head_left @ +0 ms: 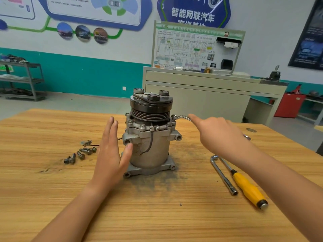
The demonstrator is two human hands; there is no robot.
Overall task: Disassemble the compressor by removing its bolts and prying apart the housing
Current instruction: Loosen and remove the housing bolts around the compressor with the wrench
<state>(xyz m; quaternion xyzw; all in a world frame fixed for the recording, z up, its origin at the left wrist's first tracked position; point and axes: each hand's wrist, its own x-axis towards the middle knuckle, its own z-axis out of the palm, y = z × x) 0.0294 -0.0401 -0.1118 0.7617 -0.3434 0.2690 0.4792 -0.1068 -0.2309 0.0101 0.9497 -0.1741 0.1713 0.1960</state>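
Compressor [150, 137] stands upright on the counter [157, 215] between both grips. Left grip [111, 154] hovers flat, fingers straight, thumb just beside it; right grip [215, 135] clamps a wrench [181, 117] seated at its upper flange.

Bright even indoor light; soft shadows, wide-angle bending at edges

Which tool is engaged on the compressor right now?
The slim wrench in the right hand, its end on the compressor's flange; the L-shaped socket wrench and yellow-handled screwdriver lie on the table.
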